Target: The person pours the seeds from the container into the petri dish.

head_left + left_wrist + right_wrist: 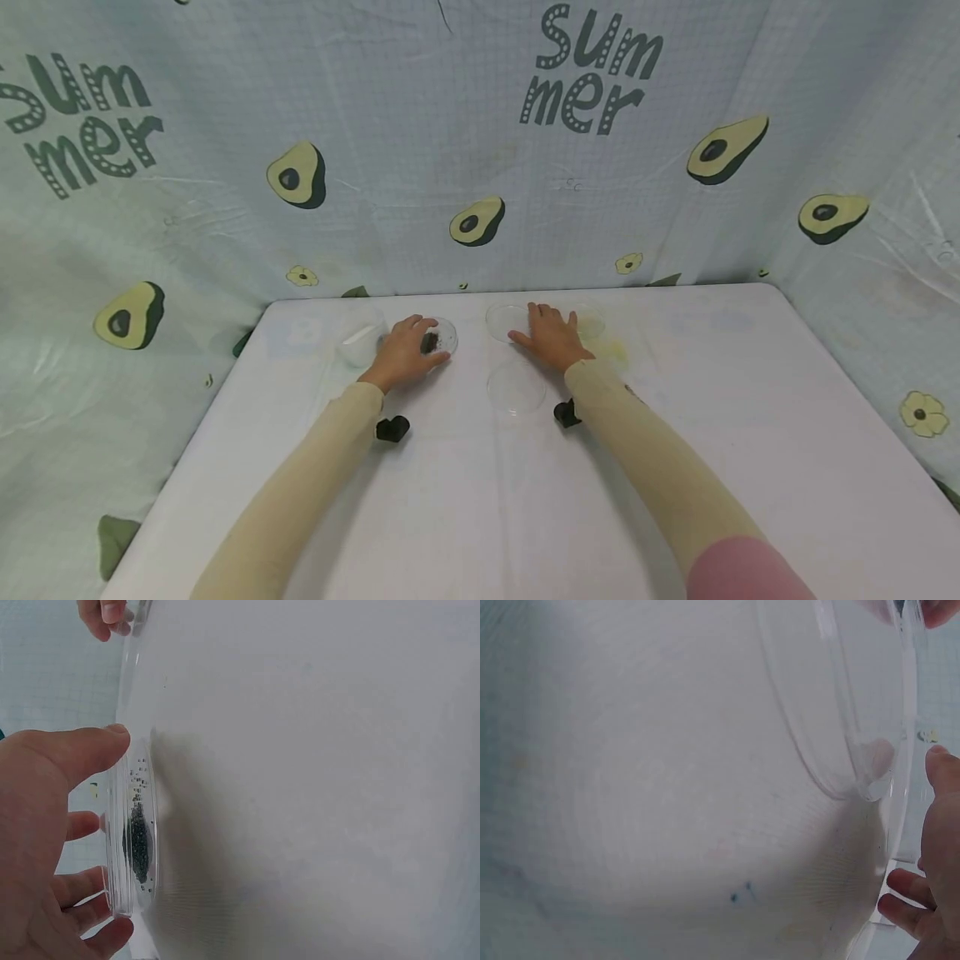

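Note:
My left hand [406,350] holds a clear round petri dish [448,335] by its rim. In the left wrist view, thumb and fingertips sit on opposite edges of the dish [140,840], which contains a patch of small dark beads or grains. My right hand [553,337] is spread low over the table, its fingertips beside a clear shallow dish [498,323]; contact cannot be told. Nearer to me lies another clear dish [516,390]. The right wrist view shows overlapping transparent dish rims [810,712] left of the right hand [941,847].
A faint yellowish dish [592,322] lies right of the right hand, with a yellow patch [617,350] close by. Left of the left hand stands a clear, glossy container [358,343]. Behind the white table [450,517] hangs an avocado-print curtain [390,125].

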Motion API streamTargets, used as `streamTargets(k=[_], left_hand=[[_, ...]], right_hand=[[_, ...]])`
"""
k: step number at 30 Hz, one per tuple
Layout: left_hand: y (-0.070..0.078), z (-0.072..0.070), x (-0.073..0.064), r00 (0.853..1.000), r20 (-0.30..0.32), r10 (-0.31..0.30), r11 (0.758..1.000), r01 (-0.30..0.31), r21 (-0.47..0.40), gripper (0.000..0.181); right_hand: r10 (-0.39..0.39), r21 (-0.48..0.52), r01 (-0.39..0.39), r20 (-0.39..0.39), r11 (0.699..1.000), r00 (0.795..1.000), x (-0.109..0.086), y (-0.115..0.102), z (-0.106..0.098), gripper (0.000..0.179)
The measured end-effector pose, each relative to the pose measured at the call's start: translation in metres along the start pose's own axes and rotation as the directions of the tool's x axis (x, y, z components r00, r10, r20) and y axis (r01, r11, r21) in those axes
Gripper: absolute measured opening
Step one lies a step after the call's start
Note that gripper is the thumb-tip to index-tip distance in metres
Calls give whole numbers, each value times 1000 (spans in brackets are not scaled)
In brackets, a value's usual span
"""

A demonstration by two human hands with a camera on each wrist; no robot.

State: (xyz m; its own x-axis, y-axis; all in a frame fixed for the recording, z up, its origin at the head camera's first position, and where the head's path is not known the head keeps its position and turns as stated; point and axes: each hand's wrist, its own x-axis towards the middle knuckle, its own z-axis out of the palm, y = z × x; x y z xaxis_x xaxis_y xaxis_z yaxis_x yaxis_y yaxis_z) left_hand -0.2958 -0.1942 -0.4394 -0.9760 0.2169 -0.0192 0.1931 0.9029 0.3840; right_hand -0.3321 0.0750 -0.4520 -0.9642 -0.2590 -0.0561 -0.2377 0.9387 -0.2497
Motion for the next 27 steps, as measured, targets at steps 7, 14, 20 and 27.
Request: streamTargets(k=[7, 14, 20, 27], left_hand=[[3, -1, 0, 1000, 18, -4, 1000, 4, -12, 67], [5, -6, 1, 1000, 30, -7, 1000, 8, -22, 73], [6, -6, 6, 999, 38, -10, 1000, 11, -23, 73], [3, -4, 8, 999, 45, -20, 999, 22, -24, 74]], right_hand=[[9, -16, -9, -2, 1000, 1000, 1, 0, -2, 83], [-11, -62, 12, 15, 998, 1000, 2, -2, -5, 84], [-13, -85, 16, 37, 996, 999, 0, -5, -8, 84], [-12, -92, 17, 55, 996, 998, -1, -7, -7, 84]])
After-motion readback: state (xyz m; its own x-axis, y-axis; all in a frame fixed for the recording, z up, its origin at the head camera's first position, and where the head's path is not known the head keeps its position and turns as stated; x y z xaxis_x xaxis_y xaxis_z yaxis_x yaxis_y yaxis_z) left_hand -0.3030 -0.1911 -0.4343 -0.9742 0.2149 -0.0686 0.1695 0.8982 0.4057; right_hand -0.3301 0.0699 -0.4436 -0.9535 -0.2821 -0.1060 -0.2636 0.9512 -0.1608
